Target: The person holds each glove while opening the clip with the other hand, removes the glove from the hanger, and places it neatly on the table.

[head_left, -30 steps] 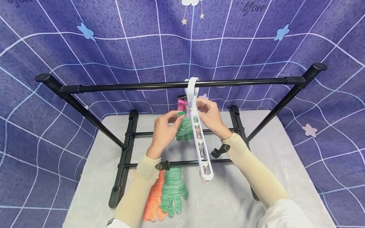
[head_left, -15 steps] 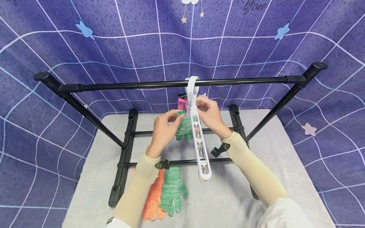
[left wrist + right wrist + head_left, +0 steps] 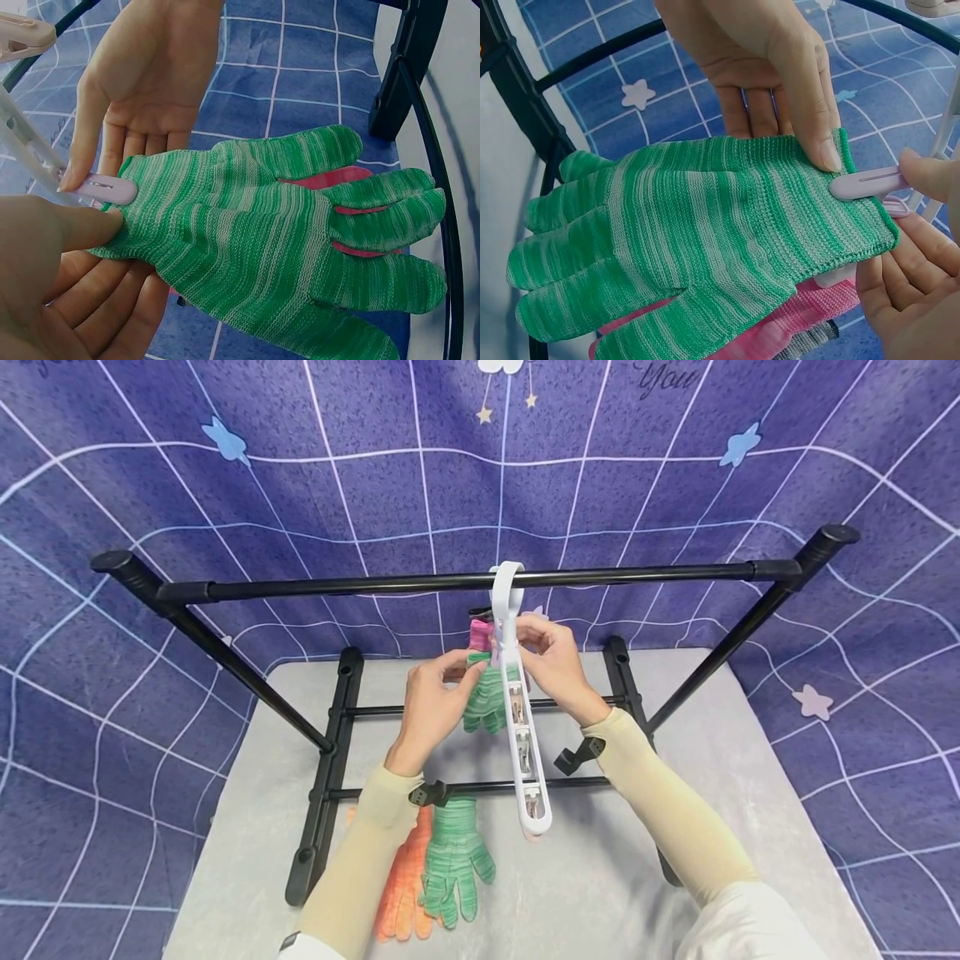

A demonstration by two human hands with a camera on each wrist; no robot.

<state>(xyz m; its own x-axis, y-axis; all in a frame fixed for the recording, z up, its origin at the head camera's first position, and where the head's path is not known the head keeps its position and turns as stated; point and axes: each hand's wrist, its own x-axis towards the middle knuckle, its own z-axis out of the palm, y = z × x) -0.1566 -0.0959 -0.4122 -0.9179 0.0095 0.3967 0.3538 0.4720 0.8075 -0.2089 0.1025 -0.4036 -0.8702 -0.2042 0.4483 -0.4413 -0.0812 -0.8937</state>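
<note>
In the head view a white clip hanger (image 3: pixel 523 752) hangs by its hook from the black bar. My left hand (image 3: pixel 435 706) pinches the cuff of a green striped knit glove (image 3: pixel 240 217) between thumb and fingers. My right hand (image 3: pixel 557 672) pinches a pale purple clip (image 3: pixel 870 182) on the hanger. The clip's jaws lie over the cuff edge, as both wrist views show. The glove's fingers dangle below. Behind it hangs a pink glove (image 3: pixel 802 315), and a dark grey knit piece (image 3: pixel 810 341) shows farther back.
A second green glove (image 3: pixel 457 860) and an orange glove (image 3: pixel 405 885) lie overlapping on the grey tabletop (image 3: pixel 585 893). The black rack's top bar (image 3: pixel 360 586) crosses above both hands. Other clips (image 3: pixel 524 752) line the hanger's near arm. A purple grid-patterned curtain (image 3: pixel 645 493) surrounds the table.
The hanger's near end has swung slightly to the left. Both hands keep nearly the same place at the cuff and clip.
</note>
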